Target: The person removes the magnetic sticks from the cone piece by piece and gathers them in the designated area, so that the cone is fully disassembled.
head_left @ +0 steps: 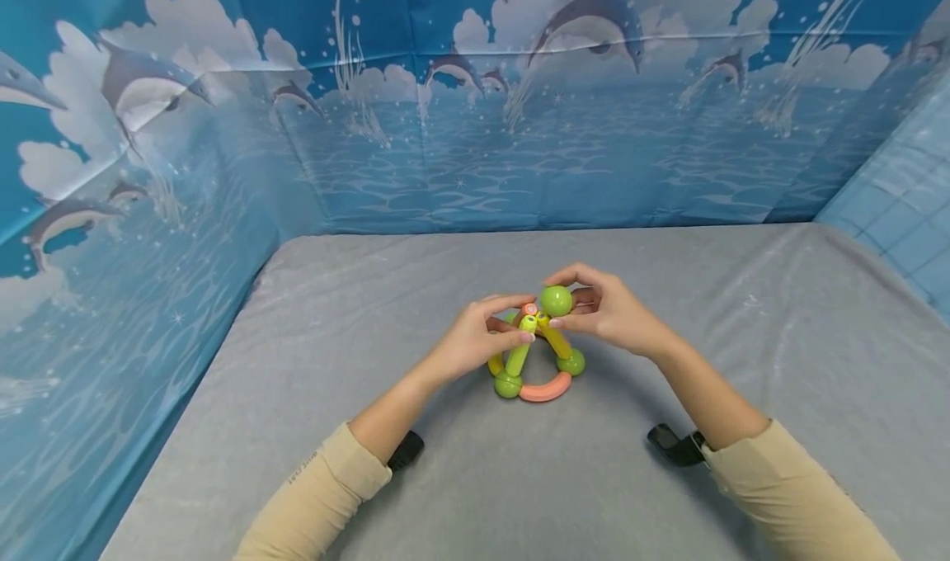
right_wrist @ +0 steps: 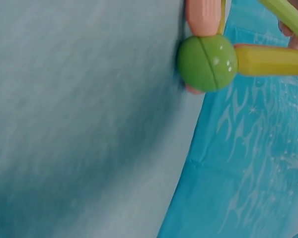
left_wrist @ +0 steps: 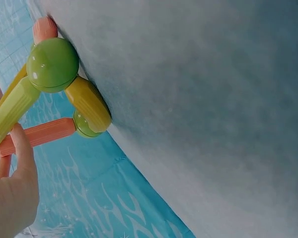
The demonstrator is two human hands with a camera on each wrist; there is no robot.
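Observation:
A frame of green balls and coloured rods stands on the grey cloth. Its base has green balls (head_left: 508, 384) joined by curved pieces, among them a coral rod (head_left: 545, 390) at the front and a yellow curved rod (left_wrist: 89, 104). A light green rod (head_left: 519, 353), a yellow rod (head_left: 558, 342) and a coral rod (left_wrist: 44, 134) lean inward and meet at the top. My left hand (head_left: 475, 338) pinches these upper ends between thumb and fingers. Right above and beside them, my right hand (head_left: 612, 313) grips a loose green ball (head_left: 556, 300) in its fingertips.
Grey cloth (head_left: 445, 478) covers the table. Blue dolphin-print curtains (head_left: 475, 165) hang behind it and along the left side. Black wrist devices (head_left: 675, 445) sit under both sleeves, close over the cloth.

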